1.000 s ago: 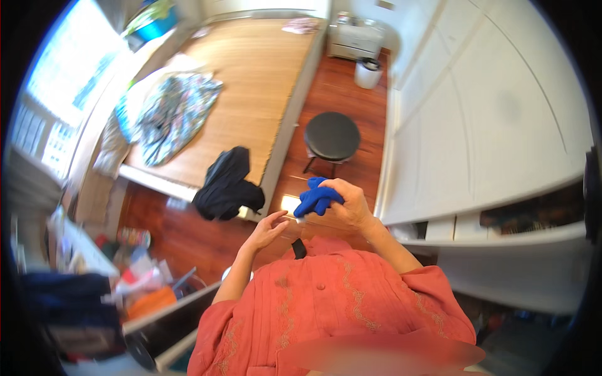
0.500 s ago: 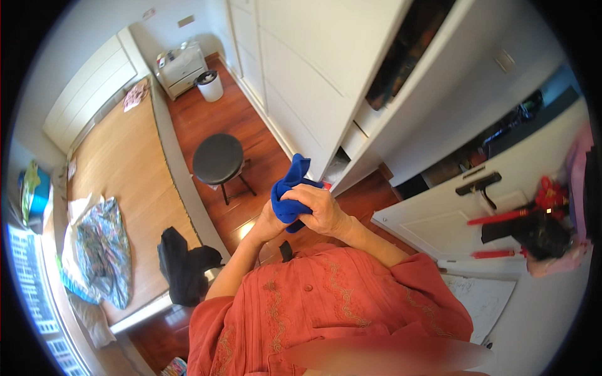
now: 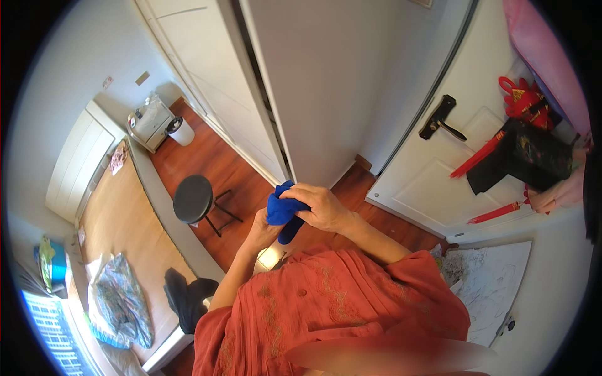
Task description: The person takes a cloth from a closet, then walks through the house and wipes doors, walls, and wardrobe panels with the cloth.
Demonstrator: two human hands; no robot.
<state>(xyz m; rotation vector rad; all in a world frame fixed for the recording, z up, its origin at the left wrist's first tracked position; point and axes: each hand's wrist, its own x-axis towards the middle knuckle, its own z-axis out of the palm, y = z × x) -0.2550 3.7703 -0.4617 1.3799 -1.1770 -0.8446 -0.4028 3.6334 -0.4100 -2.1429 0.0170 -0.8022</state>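
A bundled royal-blue cloth [image 3: 282, 210] is held in front of my chest, with one narrow end hanging down below my fingers. My right hand [image 3: 316, 208] is closed over its upper right side, fingers curled across it. My left hand [image 3: 264, 230] grips it from the lower left, and the cloth hides part of that hand's fingers. What the cloth is exactly cannot be made out.
A black round stool [image 3: 193, 198] stands on the wooden floor ahead left. Along the left is a bed [image 3: 125, 213] with a patterned cloth [image 3: 122, 301] and black garment [image 3: 185, 294]. A white wardrobe [image 3: 219, 94] stands ahead; a white door [image 3: 407, 163] with hanging things is right.
My view has turned right, bringing the door closer to the middle. The dark opening beside the door no longer shows. Between my hands, the blue cloth is more bunched, its end hanging lower.
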